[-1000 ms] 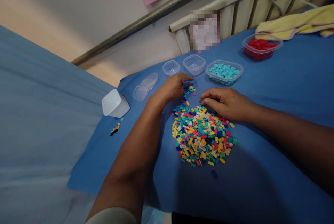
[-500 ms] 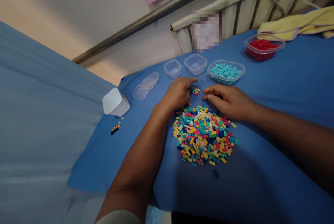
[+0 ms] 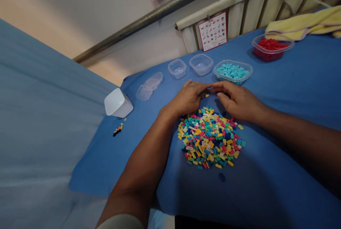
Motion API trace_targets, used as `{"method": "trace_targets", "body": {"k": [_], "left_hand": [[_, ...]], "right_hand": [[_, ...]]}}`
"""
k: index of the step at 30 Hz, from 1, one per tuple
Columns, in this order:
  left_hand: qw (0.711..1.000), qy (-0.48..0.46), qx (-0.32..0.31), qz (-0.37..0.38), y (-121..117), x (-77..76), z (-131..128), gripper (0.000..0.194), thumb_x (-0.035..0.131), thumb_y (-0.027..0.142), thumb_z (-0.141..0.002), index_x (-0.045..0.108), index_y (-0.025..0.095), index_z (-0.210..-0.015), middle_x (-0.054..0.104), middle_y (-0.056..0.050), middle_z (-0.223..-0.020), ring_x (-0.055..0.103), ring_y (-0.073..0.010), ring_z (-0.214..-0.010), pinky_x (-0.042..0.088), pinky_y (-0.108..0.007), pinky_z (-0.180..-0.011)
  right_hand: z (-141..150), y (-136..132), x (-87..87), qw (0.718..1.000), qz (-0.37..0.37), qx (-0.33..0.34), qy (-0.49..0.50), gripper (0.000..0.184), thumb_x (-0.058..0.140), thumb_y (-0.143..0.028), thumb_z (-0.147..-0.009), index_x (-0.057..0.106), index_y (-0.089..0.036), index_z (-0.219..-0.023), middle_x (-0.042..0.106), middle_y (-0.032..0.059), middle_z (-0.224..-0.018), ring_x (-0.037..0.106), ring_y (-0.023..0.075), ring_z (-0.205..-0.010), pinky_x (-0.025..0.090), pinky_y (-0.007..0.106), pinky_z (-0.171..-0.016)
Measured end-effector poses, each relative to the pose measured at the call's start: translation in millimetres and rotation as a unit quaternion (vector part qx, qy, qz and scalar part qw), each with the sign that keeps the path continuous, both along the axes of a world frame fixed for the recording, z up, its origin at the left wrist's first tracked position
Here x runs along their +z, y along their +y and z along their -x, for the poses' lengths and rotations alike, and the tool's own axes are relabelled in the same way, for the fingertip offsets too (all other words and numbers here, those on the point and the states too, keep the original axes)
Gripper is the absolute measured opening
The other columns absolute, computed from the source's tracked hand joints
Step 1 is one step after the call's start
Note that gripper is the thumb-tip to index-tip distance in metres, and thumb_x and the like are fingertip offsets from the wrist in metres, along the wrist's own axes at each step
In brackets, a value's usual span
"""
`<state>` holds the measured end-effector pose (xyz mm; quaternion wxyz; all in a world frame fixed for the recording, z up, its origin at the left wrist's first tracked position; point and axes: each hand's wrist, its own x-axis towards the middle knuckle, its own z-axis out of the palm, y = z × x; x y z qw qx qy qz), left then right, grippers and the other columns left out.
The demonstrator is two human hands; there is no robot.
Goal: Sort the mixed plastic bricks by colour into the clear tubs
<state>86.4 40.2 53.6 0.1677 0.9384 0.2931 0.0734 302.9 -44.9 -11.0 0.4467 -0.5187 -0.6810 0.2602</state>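
A heap of small building bricks (image 3: 210, 140) in many colours lies on the blue-covered table. At its far edge my left hand (image 3: 188, 97) rests with fingers stretched toward the right, holding nothing that I can see. From the other side my right hand (image 3: 237, 100) reaches in, fingers extended and thumb apart. The fingertips of both hands meet or nearly meet. Between them a few loose yellow bricks (image 3: 205, 95) show, partly hidden by the left hand.
Behind the hands stand a tub of turquoise bricks (image 3: 232, 71), two clear tubs, one of them a small tub (image 3: 177, 68), and a tub of red pieces (image 3: 272, 47). Clear lids (image 3: 150, 86) and a tipped white container (image 3: 118, 104) lie left, near several loose bricks (image 3: 118, 129).
My left hand has moved right, and its fingertips now come up to my right hand's. The small group of bricks between the hands is more covered. The view has shifted slightly.
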Motion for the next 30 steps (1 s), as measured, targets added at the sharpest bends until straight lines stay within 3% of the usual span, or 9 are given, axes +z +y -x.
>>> {"method": "trace_targets", "body": {"k": [2,5,7,11,16,20,24,27,30], "left_hand": [[0.999,-0.043,-0.006,0.022,0.6,0.8,1.6,0.067,0.046,-0.001,-0.092,0.063,0.019,-0.153,0.076,-0.007,-0.14,0.067,-0.0219,-0.135,0.029,-0.055,-0.136],[0.993,-0.101,0.044,0.031,2.5,4.0,7.0,0.061,0.043,0.001,-0.094,0.065,0.014,-0.15,0.076,-0.01,-0.139,0.07,-0.0205,-0.131,0.049,-0.041,-0.122],[0.993,-0.092,0.073,0.033,2.1,6.4,10.3,0.055,0.046,0.005,-0.097,0.067,0.013,-0.147,0.076,-0.011,-0.137,0.072,-0.022,-0.127,0.055,-0.038,-0.113],[0.997,-0.012,0.066,0.034,-4.7,10.9,10.3,0.047,0.053,0.014,-0.099,0.07,0.017,-0.142,0.078,-0.007,-0.132,0.073,-0.0246,-0.122,0.057,-0.038,-0.108],[0.998,0.031,0.045,0.036,-10.4,18.4,7.1,0.042,0.052,0.014,-0.099,0.075,0.018,-0.134,0.079,-0.008,-0.127,0.074,-0.0247,-0.114,0.058,-0.037,-0.1],[0.997,0.011,0.065,0.044,-12.0,23.2,7.7,0.042,0.051,0.011,-0.096,0.077,0.016,-0.129,0.08,-0.008,-0.122,0.074,-0.0239,-0.109,0.058,-0.036,-0.094],[0.991,0.038,0.037,0.124,-16.2,30.8,7.0,0.04,0.055,0.007,-0.089,0.078,0.016,-0.12,0.081,-0.005,-0.11,0.075,-0.0213,-0.097,0.058,-0.032,-0.085],[0.977,-0.031,0.057,0.204,-12.9,40.4,11.4,0.035,0.054,0.01,-0.093,0.076,0.014,-0.12,0.081,-0.005,-0.104,0.075,-0.0191,-0.091,0.06,-0.03,-0.082],[0.977,-0.093,0.132,0.136,-2.2,47.8,22.6,0.034,0.051,0.011,-0.096,0.075,0.013,-0.12,0.08,-0.007,-0.105,0.075,-0.0186,-0.092,0.059,-0.031,-0.085]], "right_hand": [[-0.4,0.0,-1.4,1.0,-0.002,-0.001,-0.004,0.042,0.059,-0.021,-0.099,0.065,-0.022,-0.141,0.08,0.0125,-0.137,0.076,0.0326,-0.128,0.058,0.054,-0.112],[-0.7,-0.7,-1.9,1.0,-0.002,0.011,-0.028,0.046,0.056,-0.023,-0.101,0.063,-0.023,-0.146,0.078,0.0139,-0.141,0.073,0.0341,-0.133,0.057,0.056,-0.115],[-0.3,-1.3,-1.7,0.997,-0.016,0.033,-0.075,0.051,0.057,-0.023,-0.1,0.061,-0.022,-0.151,0.074,0.0154,-0.148,0.07,0.0362,-0.138,0.054,0.058,-0.117],[0.8,-2.9,-0.7,0.987,-0.039,0.081,-0.137,0.059,0.057,-0.02,-0.097,0.058,-0.023,-0.156,0.074,0.0131,-0.149,0.068,0.0376,-0.139,0.052,0.06,-0.119],[-0.7,-5.0,4.2,0.996,-0.014,0.024,-0.08,0.047,0.053,-0.018,-0.1,0.068,-0.024,-0.144,0.086,0.0081,-0.121,0.079,0.0322,-0.116,0.059,0.051,-0.107],[-0.7,-5.6,8.5,0.994,-0.03,0.018,-0.103,0.043,0.053,-0.018,-0.099,0.073,-0.021,-0.137,0.086,0.0094,-0.12,0.078,0.0341,-0.116,0.059,0.052,-0.104],[0.4,-11.4,11.8,0.993,-0.027,0.072,-0.092,0.036,0.058,-0.022,-0.097,0.081,-0.026,-0.125,0.087,0.0055,-0.112,0.081,0.0301,-0.102,0.063,0.044,-0.093],[0.1,-16.2,12.5,0.995,0.003,0.094,-0.032,0.033,0.06,-0.024,-0.099,0.081,-0.028,-0.124,0.088,0.0023,-0.108,0.082,0.0239,-0.088,0.064,0.037,-0.08],[-0.3,-15.7,11.0,0.999,0.023,0.035,0.006,0.031,0.058,-0.026,-0.103,0.078,-0.027,-0.126,0.087,0.0045,-0.109,0.081,0.0233,-0.084,0.065,0.037,-0.075]]}}
